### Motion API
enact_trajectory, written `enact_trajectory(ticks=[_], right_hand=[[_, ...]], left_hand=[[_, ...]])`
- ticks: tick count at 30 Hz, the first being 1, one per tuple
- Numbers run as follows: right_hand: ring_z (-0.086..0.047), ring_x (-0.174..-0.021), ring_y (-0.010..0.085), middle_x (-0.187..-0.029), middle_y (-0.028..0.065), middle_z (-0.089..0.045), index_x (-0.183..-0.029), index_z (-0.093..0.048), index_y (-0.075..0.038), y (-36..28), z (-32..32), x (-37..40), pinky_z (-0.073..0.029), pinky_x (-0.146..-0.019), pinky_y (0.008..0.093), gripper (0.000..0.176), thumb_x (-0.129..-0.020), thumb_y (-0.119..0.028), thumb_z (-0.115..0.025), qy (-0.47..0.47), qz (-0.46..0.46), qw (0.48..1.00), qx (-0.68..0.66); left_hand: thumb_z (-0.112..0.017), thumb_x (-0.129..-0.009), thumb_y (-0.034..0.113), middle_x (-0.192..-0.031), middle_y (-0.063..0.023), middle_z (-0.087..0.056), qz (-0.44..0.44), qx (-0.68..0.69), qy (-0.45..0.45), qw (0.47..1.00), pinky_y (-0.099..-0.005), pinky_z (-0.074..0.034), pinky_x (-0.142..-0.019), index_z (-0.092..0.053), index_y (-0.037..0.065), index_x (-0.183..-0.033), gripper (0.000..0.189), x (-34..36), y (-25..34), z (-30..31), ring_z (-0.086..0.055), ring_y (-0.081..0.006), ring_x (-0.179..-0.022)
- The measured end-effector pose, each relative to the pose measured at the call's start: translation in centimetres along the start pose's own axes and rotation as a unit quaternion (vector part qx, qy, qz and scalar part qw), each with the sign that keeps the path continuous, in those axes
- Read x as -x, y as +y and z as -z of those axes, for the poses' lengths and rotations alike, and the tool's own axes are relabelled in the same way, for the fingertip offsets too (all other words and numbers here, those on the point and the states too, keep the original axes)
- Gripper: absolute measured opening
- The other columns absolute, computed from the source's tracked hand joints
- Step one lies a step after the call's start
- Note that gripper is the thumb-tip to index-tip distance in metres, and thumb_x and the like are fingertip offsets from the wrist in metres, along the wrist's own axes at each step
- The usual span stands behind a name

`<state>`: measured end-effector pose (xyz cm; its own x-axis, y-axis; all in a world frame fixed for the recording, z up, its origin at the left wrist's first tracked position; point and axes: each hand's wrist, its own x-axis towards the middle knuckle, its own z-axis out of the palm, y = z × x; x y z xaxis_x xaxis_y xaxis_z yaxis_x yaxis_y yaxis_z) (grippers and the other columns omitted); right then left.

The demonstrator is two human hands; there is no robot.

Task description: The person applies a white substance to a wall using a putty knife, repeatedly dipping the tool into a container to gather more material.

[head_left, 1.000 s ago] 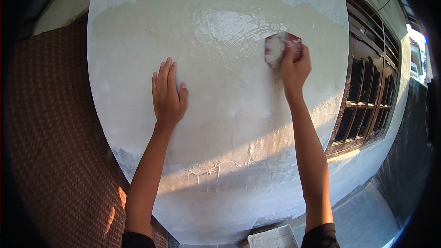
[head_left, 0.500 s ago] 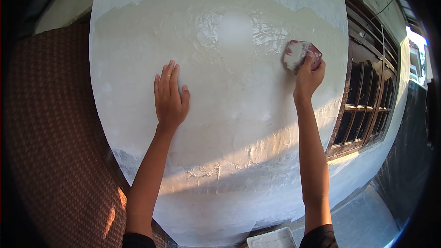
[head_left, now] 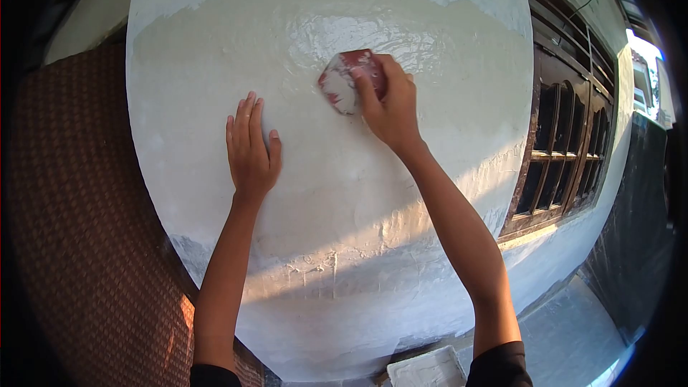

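Note:
My right hand (head_left: 390,104) grips a dark red flat scraper (head_left: 352,80) smeared with whitish paste, its face at the upper middle of the wall. Wet, shiny paste (head_left: 412,37) shows around and above the scraper. To the left, my left hand (head_left: 252,147) lies flat against the pale wall (head_left: 322,186), fingers pointing up and thumb apart, holding nothing. A darker, damp-looking coat covers the upper wall, with a ragged top edge. Lower down, rough drips and ridges (head_left: 333,265) of paste stand out in the sunlit band.
At the bottom is a tray (head_left: 428,369) of whitish paste. A brown wooden window (head_left: 562,147) with bars is on the right. Brown woven matting (head_left: 86,193) spans the left side. A dark panel (head_left: 623,222) stands at the far right.
My right hand has moved left across the wall with the scraper, from near the window side to the upper middle. My left hand remains flat on the wall. The view has shifted slightly.

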<state>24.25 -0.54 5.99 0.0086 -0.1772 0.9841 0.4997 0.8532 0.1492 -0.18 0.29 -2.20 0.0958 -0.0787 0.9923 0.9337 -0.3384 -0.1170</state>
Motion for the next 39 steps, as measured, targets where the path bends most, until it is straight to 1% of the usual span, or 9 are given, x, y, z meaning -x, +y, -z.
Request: enact_trajectory(ticks=[3, 8, 11, 15, 19, 24, 29, 36, 39], right_hand=[[-0.062, -0.086, 0.0338, -0.091, 0.0178, -0.066, -0.115, -0.061, -0.003, 2.5, 0.0, -1.5, -0.038, -0.087, 0.0432, 0.030, -0.094, -0.023, -0.066, -0.013, -0.075, 0.996, 0.054], [-0.068, -0.094, 0.0274, -0.104, 0.0179, -0.071, -0.113, -0.064, 0.004, 6.5, 6.2, -4.6, -0.052, -0.085, 0.0364, 0.035, -0.095, -0.026, -0.065, 0.276, -0.323, 0.905, -0.009], [-0.068, -0.092, 0.0255, -0.103, 0.0165, -0.071, -0.113, -0.063, 0.003, 6.3, 5.9, -3.6, -0.052, -0.084, 0.0354, 0.035, -0.096, -0.027, -0.064, 0.254, -0.258, 0.932, -0.019], [-0.070, -0.088, 0.0276, -0.095, 0.0193, -0.071, -0.111, -0.064, 0.001, 2.2, 2.7, -1.5, -0.052, -0.081, 0.0357, 0.025, -0.096, -0.019, -0.063, -0.001, -0.063, 0.998, 0.011], [-0.070, -0.091, 0.0316, -0.096, 0.0224, -0.070, -0.110, -0.064, 0.001, 3.5, 3.9, -2.3, -0.052, -0.081, 0.0366, 0.025, -0.096, -0.019, -0.061, 0.044, -0.135, 0.989, 0.052], [-0.068, -0.092, 0.0266, -0.101, 0.0185, -0.071, -0.112, -0.063, 0.006, 6.0, 6.8, -2.7, -0.052, -0.083, 0.0358, 0.035, -0.097, -0.026, -0.063, 0.283, -0.286, 0.915, -0.036], [-0.068, -0.092, 0.0328, -0.099, 0.0209, -0.070, -0.113, -0.063, 0.000, 2.9, 4.1, 0.1, -0.051, -0.083, 0.0364, 0.027, -0.095, -0.022, -0.063, -0.020, -0.121, 0.992, 0.036], [-0.068, -0.092, 0.0270, -0.100, 0.0192, -0.071, -0.116, -0.061, 0.003, 7.4, 7.7, -1.3, -0.052, -0.083, 0.0367, 0.035, -0.095, -0.024, -0.066, 0.301, -0.322, 0.897, -0.038], [-0.067, -0.094, 0.0262, -0.096, 0.0169, -0.070, -0.117, -0.061, 0.001, 5.0, 5.0, 0.0, -0.051, -0.084, 0.0358, 0.033, -0.095, -0.024, -0.064, 0.167, -0.197, 0.966, -0.030]], left_hand=[[-0.049, -0.093, 0.011, -0.156, -0.0123, -0.039, -0.007, -0.014, 0.000, 1.000, -0.0533, -0.022, -0.120, -0.039, 0.005, -0.149, 0.057, 0.1, 0.0, 0.0, -0.034, -0.0302, -0.147], [-0.050, -0.093, 0.012, -0.155, -0.0122, -0.040, 0.006, -0.022, 0.003, 1.000, -0.0518, -0.024, -0.120, -0.040, 0.005, -0.148, 0.057, 0.0, 0.3, 0.1, -0.035, -0.0297, -0.146], [-0.050, -0.093, 0.011, -0.155, -0.0122, -0.041, -0.001, -0.029, 0.005, 1.000, -0.0519, -0.024, -0.120, -0.040, 0.005, -0.148, 0.057, 0.0, 0.4, 0.0, -0.036, -0.0299, -0.146], [-0.049, -0.092, 0.010, -0.156, -0.0124, -0.039, 0.001, -0.022, 0.000, 1.000, -0.0534, -0.022, -0.120, -0.039, 0.004, -0.148, 0.057, 0.2, 0.3, 0.0, -0.034, -0.0310, -0.146], [-0.048, -0.093, 0.010, -0.157, -0.0127, -0.038, 0.006, -0.011, -0.006, 1.000, -0.0548, -0.020, -0.120, -0.039, 0.004, -0.149, 0.057, 0.4, 0.4, 0.0, -0.032, -0.0319, -0.147], [-0.048, -0.093, 0.010, -0.157, -0.0127, -0.038, 0.012, -0.011, 0.000, 1.000, -0.0552, -0.020, -0.120, -0.039, 0.004, -0.149, 0.057, 0.4, 0.4, -0.2, -0.032, -0.0316, -0.147], [-0.047, -0.093, 0.011, -0.156, -0.0127, -0.038, 0.009, -0.014, -0.005, 1.000, -0.0553, -0.019, -0.120, -0.039, 0.004, -0.149, 0.056, 0.7, 0.4, -0.2, -0.032, -0.0314, -0.147], [-0.047, -0.095, 0.012, -0.156, -0.0136, -0.039, 0.021, -0.016, -0.001, 1.000, -0.0556, -0.019, -0.120, -0.039, 0.004, -0.148, 0.055, 0.9, 0.7, -0.2, -0.033, -0.0321, -0.147], [-0.047, -0.095, 0.012, -0.156, -0.0138, -0.040, 0.018, -0.018, 0.004, 1.000, -0.0558, -0.019, -0.120, -0.039, 0.004, -0.149, 0.055, 0.9, 0.8, -0.3, -0.033, -0.0325, -0.146]])
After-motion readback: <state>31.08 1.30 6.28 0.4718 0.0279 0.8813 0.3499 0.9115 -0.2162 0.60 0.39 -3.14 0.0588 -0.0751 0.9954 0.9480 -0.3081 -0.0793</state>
